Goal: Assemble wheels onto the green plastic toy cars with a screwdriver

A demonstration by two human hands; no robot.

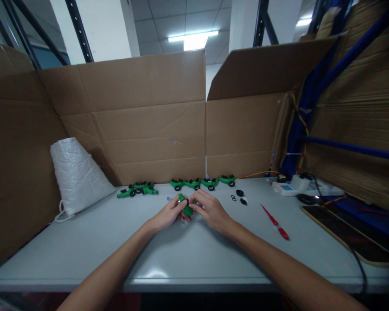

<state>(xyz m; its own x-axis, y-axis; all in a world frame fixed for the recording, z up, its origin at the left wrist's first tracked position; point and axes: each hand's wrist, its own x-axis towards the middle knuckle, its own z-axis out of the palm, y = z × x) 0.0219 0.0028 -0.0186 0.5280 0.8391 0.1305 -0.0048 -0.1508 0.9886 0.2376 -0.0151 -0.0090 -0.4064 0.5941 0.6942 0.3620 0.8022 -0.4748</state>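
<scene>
Because the green toy piece (188,211) is small, it is held up between both hands over the middle of the table, where each set of fingers can reach it. The left hand (171,212) is nearly closed around it, thumb on the near face and fingers curled behind — a grip that seems meant to steady it. The right hand (210,209) is partly curled, thumb and forefinger drawn together at the piece's side; whether a small part sits between those tips I cannot tell.

Just right of that hand lie two black rings (234,198) and a black disc (240,193) with another small black part (243,201), loose and near enough, I judge, to be picked up easily. Further right, the red screwdriver (275,222) lies at a slant, handle toward the person, which would suit the right hand.

Behind the hands, green toy vehicles (192,184) stand in a row near the cardboard wall (149,125) — probably to leave working room in front. A second green cluster (127,192) sits farther left, beside a silvery bag (79,181) leaning into the corner.
</scene>
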